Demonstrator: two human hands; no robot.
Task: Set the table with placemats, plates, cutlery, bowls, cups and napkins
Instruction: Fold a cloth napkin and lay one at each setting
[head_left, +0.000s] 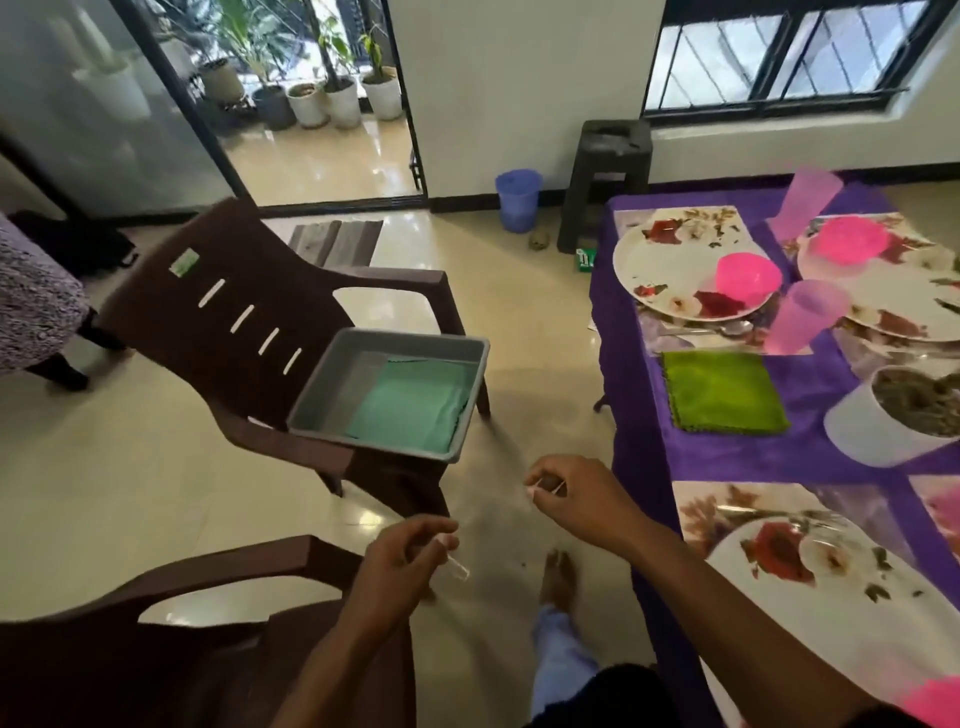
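Head view: person stands between chairs and table.
Left hand (402, 558): fingers curled, holding nothing I can make out.
Right hand (563, 493): likewise curled, apparently empty.
Teal napkin (415, 405): in grey tub (306, 410) on chair (218, 332).
Green napkin (724, 392): flat on purple table (810, 379), beside plate (670, 270).
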